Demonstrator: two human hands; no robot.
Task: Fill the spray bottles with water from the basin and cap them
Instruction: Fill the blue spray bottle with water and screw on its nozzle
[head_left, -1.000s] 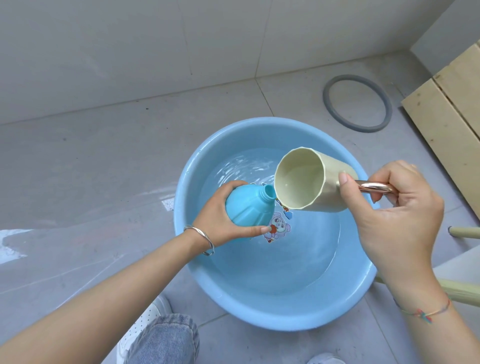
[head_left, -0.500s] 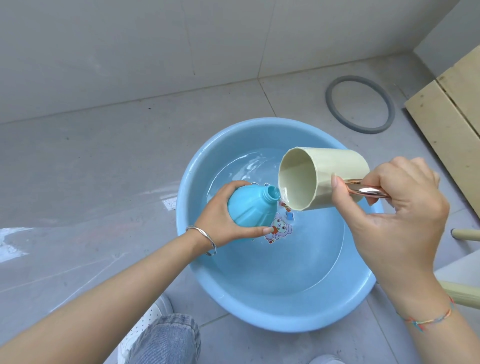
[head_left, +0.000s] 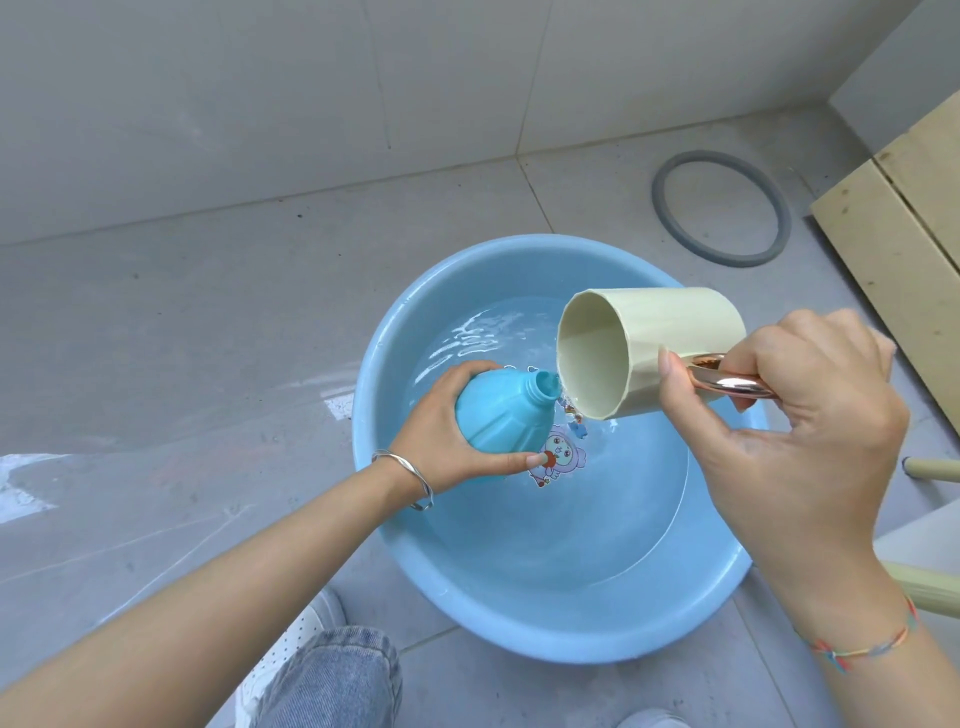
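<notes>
A light blue basin (head_left: 395, 530) holding water sits on the grey tiled floor. Over it my left hand (head_left: 441, 431) grips a turquoise spray bottle (head_left: 504, 410) with no cap on, its open neck tilted up to the right. My right hand (head_left: 795, 431) holds a cream cup (head_left: 649, 353) by its shiny copper handle (head_left: 727, 384). The cup lies tipped on its side, its lip right at the bottle's mouth, and water runs from it. A cartoon sticker (head_left: 558, 452) shows on the basin's bottom.
A grey rubber ring (head_left: 719, 208) lies on the floor behind the basin. Pale wooden boards (head_left: 893, 218) lean at the right edge, and cream tubular legs (head_left: 930, 467) stand at the right. My jeans-clad knee (head_left: 332, 680) and white shoe are at the bottom.
My right hand has tipped the cup further over, from slanted to almost level, with its lip lower at the bottle's neck. The bottle and my left hand have barely moved.
</notes>
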